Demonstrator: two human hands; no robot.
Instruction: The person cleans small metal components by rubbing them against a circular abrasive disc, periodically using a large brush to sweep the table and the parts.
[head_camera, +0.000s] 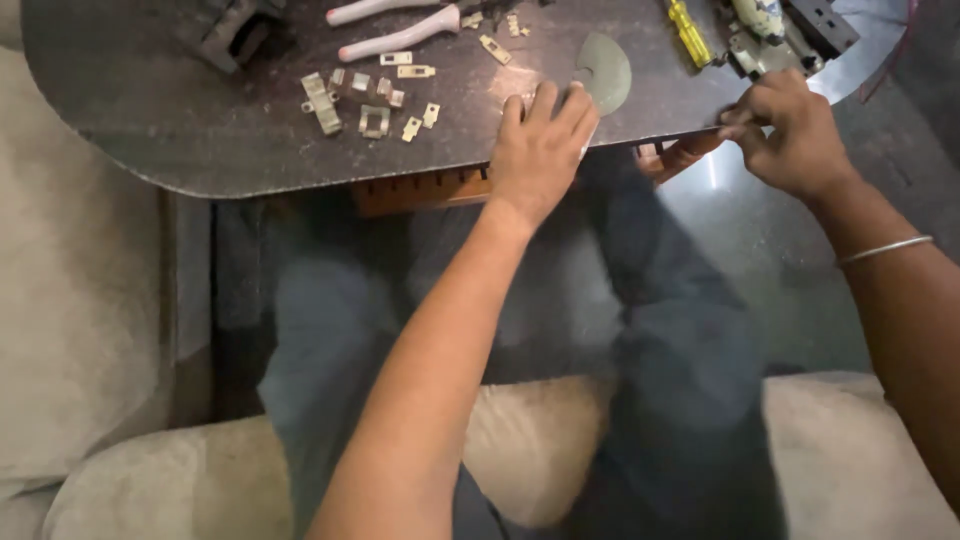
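My left hand (540, 150) lies palm down on the near edge of a dark oval table (200, 130), fingers together over a pale patch, just beside a grey-green half-disc (603, 70). My right hand (790, 130) is at the table's right edge with fingers curled and pinched together; whether anything small sits between them is hidden. Several small brass metal parts (372, 100) are scattered on the table to the left of my left hand.
Pliers with pale handles (400, 30) and a yellow-handled screwdriver (690, 32) lie at the table's far side, near a dark device (790, 30). An orange-brown slotted piece (430, 188) shows under the table edge. My legs and a beige sofa (120, 300) fill the foreground.
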